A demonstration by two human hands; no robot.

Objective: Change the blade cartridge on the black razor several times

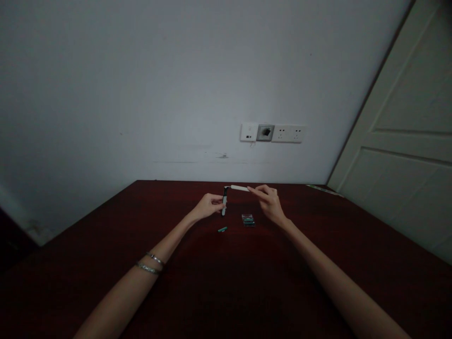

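Note:
My left hand (209, 206) is closed around a grey and black razor handle (224, 203), held upright with its dark end at the top. My right hand (269, 200) pinches a slim white stick (239, 188), which lies nearly level and points left. The stick's far end meets or comes very close to the top of the razor handle; whether they touch is too small to tell. On the table below my left hand lies a small green piece (222, 230), like a razor cartridge. A clear plastic case (248, 220) with green pieces inside sits below and left of my right hand.
The dark red table (226, 282) runs up to a pale wall (176, 94) with a row of sockets (271, 133). A flat printed strip (324, 190) lies at the table's far right edge, beside a white panelled door (406, 155).

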